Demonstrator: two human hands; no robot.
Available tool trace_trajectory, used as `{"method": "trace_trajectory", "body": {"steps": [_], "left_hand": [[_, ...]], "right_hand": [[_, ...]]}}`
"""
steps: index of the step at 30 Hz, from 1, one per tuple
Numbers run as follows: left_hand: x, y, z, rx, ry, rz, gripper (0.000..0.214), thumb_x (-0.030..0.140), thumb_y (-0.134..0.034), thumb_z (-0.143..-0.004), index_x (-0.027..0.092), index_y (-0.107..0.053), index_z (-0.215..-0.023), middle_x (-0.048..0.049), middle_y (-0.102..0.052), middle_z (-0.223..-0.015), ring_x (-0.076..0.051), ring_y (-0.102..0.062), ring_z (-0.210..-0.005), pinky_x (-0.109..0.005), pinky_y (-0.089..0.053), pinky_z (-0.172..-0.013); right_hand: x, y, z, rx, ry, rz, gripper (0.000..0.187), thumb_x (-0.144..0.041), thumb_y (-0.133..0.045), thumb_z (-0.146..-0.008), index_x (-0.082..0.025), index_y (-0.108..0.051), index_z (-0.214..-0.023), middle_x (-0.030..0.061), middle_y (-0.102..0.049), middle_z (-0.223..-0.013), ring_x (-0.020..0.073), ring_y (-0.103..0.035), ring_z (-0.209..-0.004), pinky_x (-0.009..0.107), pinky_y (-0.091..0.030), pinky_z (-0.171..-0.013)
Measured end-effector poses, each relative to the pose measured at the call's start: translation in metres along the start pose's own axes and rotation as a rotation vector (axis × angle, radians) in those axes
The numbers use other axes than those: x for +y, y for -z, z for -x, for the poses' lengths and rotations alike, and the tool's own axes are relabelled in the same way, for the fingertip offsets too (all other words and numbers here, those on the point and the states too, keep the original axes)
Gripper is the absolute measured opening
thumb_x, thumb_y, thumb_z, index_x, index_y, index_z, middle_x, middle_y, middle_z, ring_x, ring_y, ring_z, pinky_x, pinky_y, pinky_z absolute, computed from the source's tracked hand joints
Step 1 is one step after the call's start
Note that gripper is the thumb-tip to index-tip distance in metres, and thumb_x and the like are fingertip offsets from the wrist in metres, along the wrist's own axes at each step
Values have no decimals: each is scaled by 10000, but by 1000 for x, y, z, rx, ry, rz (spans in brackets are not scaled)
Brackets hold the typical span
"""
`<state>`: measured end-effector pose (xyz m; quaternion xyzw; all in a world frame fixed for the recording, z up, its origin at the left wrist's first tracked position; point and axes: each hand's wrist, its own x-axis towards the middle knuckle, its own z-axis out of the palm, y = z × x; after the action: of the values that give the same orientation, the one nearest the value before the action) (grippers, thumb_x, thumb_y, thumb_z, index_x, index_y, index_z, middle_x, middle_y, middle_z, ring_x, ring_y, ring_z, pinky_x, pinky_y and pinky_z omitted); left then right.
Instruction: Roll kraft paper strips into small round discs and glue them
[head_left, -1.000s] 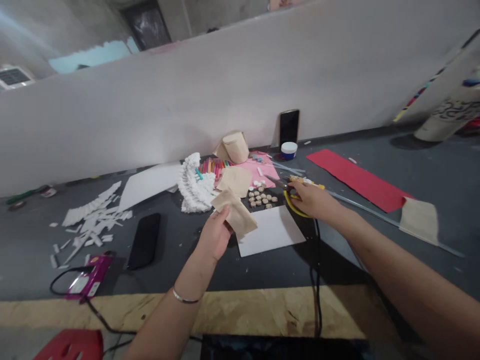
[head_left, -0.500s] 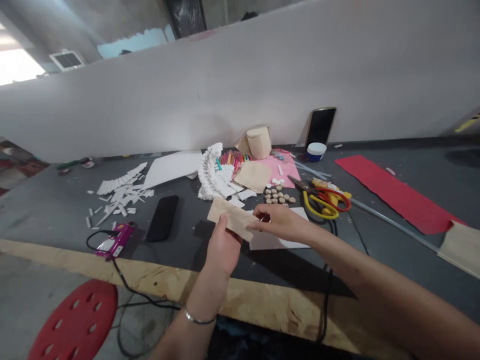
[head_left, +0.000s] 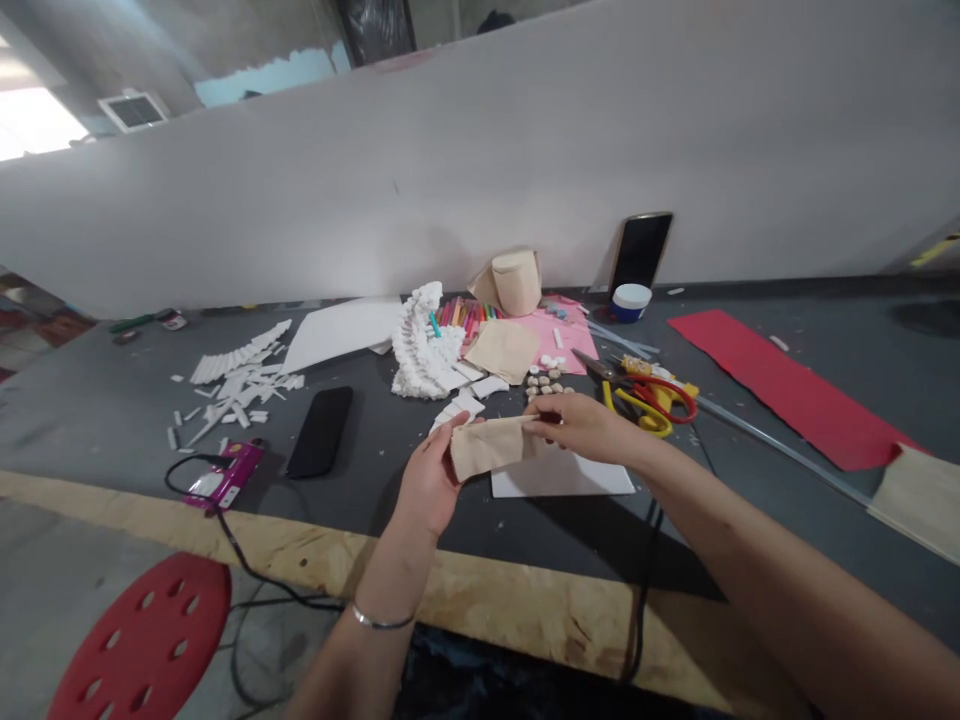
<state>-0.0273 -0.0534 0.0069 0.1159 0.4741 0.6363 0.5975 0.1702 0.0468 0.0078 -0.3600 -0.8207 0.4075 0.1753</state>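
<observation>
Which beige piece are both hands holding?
The strip between the left hand and right hand; the squarish piece behind it, the far-right piece and the roll are untouched.

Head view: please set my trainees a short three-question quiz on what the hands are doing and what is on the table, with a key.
1. What does the left hand hold?
a) a red strip
b) a beige piece
c) a white sheet

2. True or false: the right hand is gripping the scissors.

3. Fill in the blank: the small blue jar with a white lid stands just in front of a leaning ____.

Key:
1. b
2. False; it holds the beige piece too.
3. phone
</observation>
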Motion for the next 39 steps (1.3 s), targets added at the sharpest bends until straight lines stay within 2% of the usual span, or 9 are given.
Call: {"method": "trace_trajectory", "body": {"steps": [10, 13, 18, 22, 25, 30, 32, 35, 39], "left_hand": [[1, 9, 2, -119, 4, -128, 331, 329, -470, -961, 106, -667, -1107, -153, -683, -1175, -227, -683, -943, -360, -624, -706], [0, 9, 1, -148, -7, -174, 275, 260, -505, -940, 104, -682, -1081, -145, -684, -1169, -221, -678, -948, -351, -628, -711], [0, 6, 1, -110, -20, -166, 281, 269, -478, -951, 103, -679, -1058, -144, -705, -1114, -216, -696, -877, -341, -634, -644], [2, 1, 2, -107, 10, -245, 256, 243, -540, -911, 84, -661, -1071, -154, -725, -1019, -225, -719, -747, -293, -610, -516], [3, 0, 2, -102, 39, -287, 273, 220, -548, -885, 83, -655, -1095, -162, -729, -1008, -231, -728, -706, -256, -581, -461], [1, -2, -1, -77, 15, -289, 337, 189, -547, -835, 119, -668, -1141, -143, -741, -1012, -237, -732, -763, -278, -598, -511], [0, -4, -1, -96, 30, -286, 366, 190, -564, -819, 139, -669, -1166, -140, -743, -1032, -239, -734, -764, -272, -588, -502], [-2, -10, 0, -114, 50, -291, 361, 183, -584, -801, 139, -686, -1144, -138, -753, -1012, -228, -732, -733, -252, -569, -483], [-6, -15, 1, -149, 91, -305, 337, 183, -611, -780, 113, -698, -1098, -137, -761, -931, -223, -727, -648, -216, -512, -410]], "right_hand": [[16, -9, -3, 47, -62, -248, 144, -340, -583, -854, -211, -645, -847, -4, -610, -691, 123, -617, -579, 185, -484, -396], [12, -9, -3, 51, -64, -262, 130, -308, -568, -868, -202, -641, -850, -4, -599, -713, 105, -609, -545, 181, -487, -386], [3, -10, -3, 80, -88, -313, 89, -234, -577, -844, -190, -619, -909, -29, -540, -709, 71, -561, -462, 200, -521, -404], [0, -11, -2, 120, -49, -342, 229, -252, -603, -825, -219, -625, -1051, -28, -551, -741, 76, -562, -480, 192, -502, -378], [1, -11, -2, 144, -7, -338, 209, -321, -609, -834, -202, -672, -995, -7, -594, -717, 100, -598, -530, 187, -496, -398], [5, -7, -1, 211, -14, -321, 258, -399, -597, -852, -187, -709, -946, 22, -659, -731, 128, -640, -565, 199, -481, -423], [4, -5, 0, 246, -6, -267, 270, -404, -575, -869, -185, -719, -935, 42, -695, -814, 134, -642, -604, 215, -486, -457], [-3, -5, 1, 288, 52, -152, 265, -388, -597, -866, -191, -723, -992, 61, -711, -958, 152, -638, -731, 261, -522, -621], [-8, -8, 2, 182, 203, 1, 459, -342, -731, -777, -218, -657, -1213, 87, -646, -1109, 183, -620, -886, 314, -504, -787]]}}
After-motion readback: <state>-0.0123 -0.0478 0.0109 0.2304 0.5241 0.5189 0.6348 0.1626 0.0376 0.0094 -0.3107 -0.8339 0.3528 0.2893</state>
